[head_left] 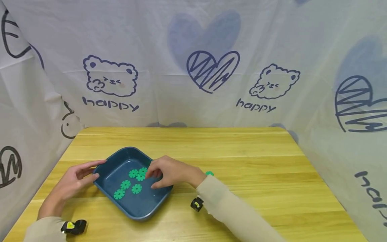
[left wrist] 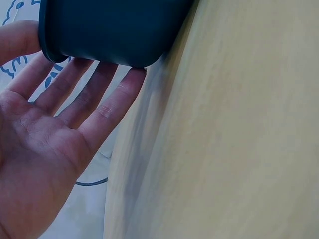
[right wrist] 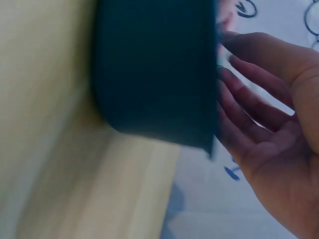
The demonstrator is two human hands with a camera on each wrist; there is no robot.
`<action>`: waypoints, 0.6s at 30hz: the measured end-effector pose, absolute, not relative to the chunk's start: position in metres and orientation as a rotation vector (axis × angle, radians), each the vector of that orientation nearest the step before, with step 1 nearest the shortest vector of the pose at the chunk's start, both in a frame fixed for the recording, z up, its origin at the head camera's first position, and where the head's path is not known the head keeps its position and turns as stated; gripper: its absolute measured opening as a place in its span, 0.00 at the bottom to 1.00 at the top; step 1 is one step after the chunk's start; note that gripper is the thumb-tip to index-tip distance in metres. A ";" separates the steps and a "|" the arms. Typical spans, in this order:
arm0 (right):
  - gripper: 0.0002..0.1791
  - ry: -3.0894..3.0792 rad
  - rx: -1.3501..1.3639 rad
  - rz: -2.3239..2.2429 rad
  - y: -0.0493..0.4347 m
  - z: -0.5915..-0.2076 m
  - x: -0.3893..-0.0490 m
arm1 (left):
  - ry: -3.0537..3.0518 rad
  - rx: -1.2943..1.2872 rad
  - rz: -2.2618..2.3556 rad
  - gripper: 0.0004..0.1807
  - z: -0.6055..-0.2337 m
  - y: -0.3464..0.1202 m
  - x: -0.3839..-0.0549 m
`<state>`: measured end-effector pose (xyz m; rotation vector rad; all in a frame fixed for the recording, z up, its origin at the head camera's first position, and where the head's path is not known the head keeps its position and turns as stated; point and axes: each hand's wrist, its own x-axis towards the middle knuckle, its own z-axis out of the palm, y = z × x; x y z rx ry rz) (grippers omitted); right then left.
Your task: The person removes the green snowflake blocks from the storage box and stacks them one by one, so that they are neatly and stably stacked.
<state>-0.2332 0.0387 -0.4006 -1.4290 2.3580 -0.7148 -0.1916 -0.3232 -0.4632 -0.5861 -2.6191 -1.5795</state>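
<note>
A dark blue rectangular tray (head_left: 130, 206) sits on the wooden table, turned at an angle. Inside lie several green notched discs (head_left: 136, 189), some overlapping near the far right side. My left hand (head_left: 71, 181) touches the tray's left corner, thumb and index finger at the rim. Extended fingers (left wrist: 112, 107) meet the tray's outer wall in the left wrist view. Over the tray's right side, my right hand (head_left: 169, 171) reaches in with bent fingers, the thumb apart from them. Nothing shows between them; in the right wrist view the tray wall hides part of the fingertips.
Another green disc (head_left: 209, 173) lies on the table (head_left: 257, 161) behind the right wrist. A white cloth (head_left: 163, 90) printed with bears and hearts hangs along the back and both sides of the table.
</note>
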 end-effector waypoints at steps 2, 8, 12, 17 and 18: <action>0.18 2.365 -1.442 -0.684 0.032 -0.405 -0.232 | -2.616 -0.590 -1.578 0.25 -0.463 -0.323 -0.192; 0.18 2.370 -1.475 -0.657 0.015 -0.418 -0.230 | -2.633 -0.573 -1.575 0.25 -0.463 -0.323 -0.192; 0.17 2.396 -1.495 -0.594 0.006 -0.426 -0.231 | -2.636 -0.574 -1.573 0.25 -0.464 -0.323 -0.192; 0.17 2.404 -1.486 -0.535 -0.005 -0.433 -0.233 | -2.623 -0.579 -1.590 0.25 -0.464 -0.323 -0.193; 0.17 2.407 -1.486 -0.520 -0.006 -0.435 -0.233 | -2.620 -0.579 -1.592 0.25 -0.464 -0.323 -0.193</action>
